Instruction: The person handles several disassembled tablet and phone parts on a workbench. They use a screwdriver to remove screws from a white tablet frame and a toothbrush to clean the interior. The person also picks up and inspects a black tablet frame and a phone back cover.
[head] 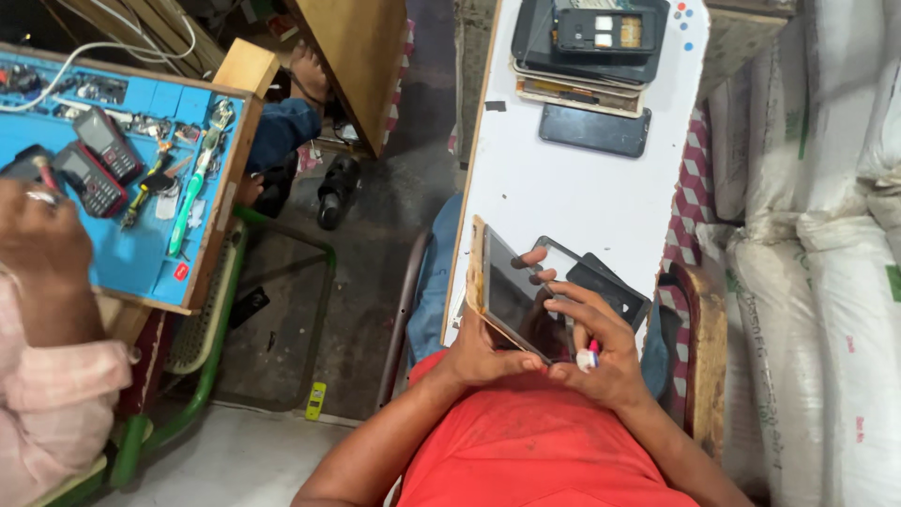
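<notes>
Head view. The left hand is wrapped around the lower edge of a gold-framed smartphone, tilting its glossy dark screen up, probably to steady it for work. The right hand is closed on a slim tool with a red-and-white end, pressed to the phone's right edge. The phone overhangs the near end of the white table; beyond it on the table lie flat black phone parts.
</notes>
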